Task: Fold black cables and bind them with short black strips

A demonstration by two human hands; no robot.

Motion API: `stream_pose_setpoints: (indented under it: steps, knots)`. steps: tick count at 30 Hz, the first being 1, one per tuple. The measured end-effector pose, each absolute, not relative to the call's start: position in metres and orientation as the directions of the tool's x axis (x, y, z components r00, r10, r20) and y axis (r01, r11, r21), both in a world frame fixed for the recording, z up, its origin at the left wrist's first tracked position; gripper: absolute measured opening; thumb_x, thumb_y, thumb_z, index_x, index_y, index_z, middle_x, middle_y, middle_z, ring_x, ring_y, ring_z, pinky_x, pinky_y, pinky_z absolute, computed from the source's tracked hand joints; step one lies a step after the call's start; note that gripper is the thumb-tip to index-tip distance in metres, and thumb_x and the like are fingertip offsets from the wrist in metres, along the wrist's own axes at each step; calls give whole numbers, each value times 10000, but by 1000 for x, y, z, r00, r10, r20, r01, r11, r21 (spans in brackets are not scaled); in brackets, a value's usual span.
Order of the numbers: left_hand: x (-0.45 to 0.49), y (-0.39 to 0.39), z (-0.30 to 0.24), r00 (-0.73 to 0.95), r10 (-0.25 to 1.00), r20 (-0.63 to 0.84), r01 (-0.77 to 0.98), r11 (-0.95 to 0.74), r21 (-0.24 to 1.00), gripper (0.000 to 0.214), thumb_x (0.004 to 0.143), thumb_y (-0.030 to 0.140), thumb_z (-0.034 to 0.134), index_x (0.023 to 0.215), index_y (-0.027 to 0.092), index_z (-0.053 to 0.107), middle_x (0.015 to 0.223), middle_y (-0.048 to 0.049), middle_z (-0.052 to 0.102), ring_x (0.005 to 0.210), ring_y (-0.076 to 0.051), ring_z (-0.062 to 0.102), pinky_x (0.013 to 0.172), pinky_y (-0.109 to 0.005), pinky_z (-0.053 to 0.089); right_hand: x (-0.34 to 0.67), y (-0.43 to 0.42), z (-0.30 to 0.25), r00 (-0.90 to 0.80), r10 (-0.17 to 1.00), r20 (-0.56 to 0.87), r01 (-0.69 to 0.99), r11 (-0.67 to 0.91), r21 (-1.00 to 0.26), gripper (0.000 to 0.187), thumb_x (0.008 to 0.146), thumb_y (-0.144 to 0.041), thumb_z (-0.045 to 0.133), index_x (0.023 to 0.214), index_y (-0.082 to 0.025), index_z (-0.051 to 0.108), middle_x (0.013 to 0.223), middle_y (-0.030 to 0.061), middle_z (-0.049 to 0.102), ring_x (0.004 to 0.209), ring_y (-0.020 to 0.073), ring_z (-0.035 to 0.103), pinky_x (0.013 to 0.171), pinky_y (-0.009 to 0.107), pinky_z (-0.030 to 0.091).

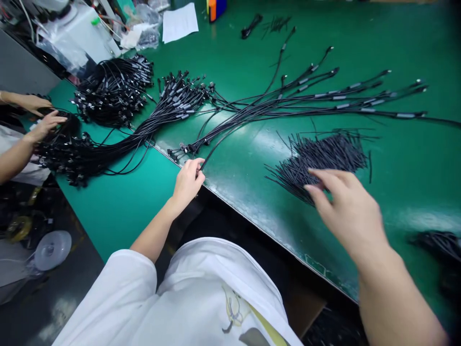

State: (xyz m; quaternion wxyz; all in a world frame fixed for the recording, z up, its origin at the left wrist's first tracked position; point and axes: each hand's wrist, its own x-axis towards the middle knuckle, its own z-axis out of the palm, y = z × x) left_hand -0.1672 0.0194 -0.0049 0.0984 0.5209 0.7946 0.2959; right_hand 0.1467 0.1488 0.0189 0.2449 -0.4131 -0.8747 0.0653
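My left hand is closed on one end of a black cable at the table's front edge. That cable runs up and right beside several other loose cables with grey sleeves and small connectors. Over a heap of short, thin black ties, my right hand hovers with thumb and forefinger apart. Nothing shows between those fingers. Some of the heap is hidden behind the hand.
Left of me lies a large cable bundle, with a coiled cable pile behind it. Another person's hands work at the far left. White paper lies at the back, and a dark bundle sits at right.
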Motion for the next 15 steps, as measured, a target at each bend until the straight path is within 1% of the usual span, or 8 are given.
stream_pose_setpoints:
  steps: [3,5,6,7,8,10,13,15]
  knots:
    - [-160,4,20,-290,953,94,650,124,749,323,887,160,454,1154,166,635,1028,-63,576,846,-142,582,798,-270,482,72,159,31,-683,608,405,533,794,-292,541,899,-315,571,1413,-176,475,1428,191,477,1136,292,586,919,441,517]
    - [-158,-9,37,-117,993,12,561,56,826,313,912,204,455,1162,188,642,1012,-54,586,815,-133,580,778,-261,478,31,183,32,-828,498,258,435,861,-264,402,879,-231,593,1277,-178,593,1341,170,559,1096,280,601,909,415,504]
    - [-159,-15,42,-66,997,-35,517,64,854,313,924,233,462,1182,196,635,973,-43,593,778,-127,575,766,-260,475,15,201,33,-861,486,153,438,859,-264,306,879,-184,579,1176,-173,651,1226,149,631,1024,258,626,875,387,506]
    - [-162,-21,46,-53,995,-84,472,99,876,313,938,270,466,1197,198,626,900,-24,592,721,-118,559,745,-258,469,5,222,35,-839,540,65,506,819,-272,239,879,-137,559,1079,-156,689,1104,127,679,966,236,642,853,358,503]
    - [-166,-26,46,-70,989,-133,425,150,893,313,950,308,463,1196,194,620,808,1,573,656,-107,531,711,-254,458,0,245,41,-772,633,49,600,753,-269,223,876,-95,541,1018,-134,709,1040,115,695,956,218,646,851,331,493]
    - [-176,-31,38,-141,965,-222,321,257,912,317,965,370,450,1151,175,616,658,47,493,547,-89,457,630,-242,419,5,288,62,-611,771,181,731,636,-246,273,922,-99,467,1050,-55,704,1042,146,687,1036,213,632,901,335,459]
    - [-186,-33,20,-191,933,-306,110,330,938,300,938,432,509,987,156,616,581,65,434,517,-87,459,572,-229,385,36,323,116,-471,803,365,792,567,-225,396,977,-193,362,1180,-8,647,1210,232,618,1208,247,535,989,427,384]
    - [-190,-32,12,-208,930,-302,-103,286,953,305,886,460,594,839,159,590,540,73,380,512,-90,481,543,-213,384,62,326,154,-373,800,469,816,524,-244,507,978,-320,280,1225,-43,625,1322,200,562,1290,314,451,938,487,351]
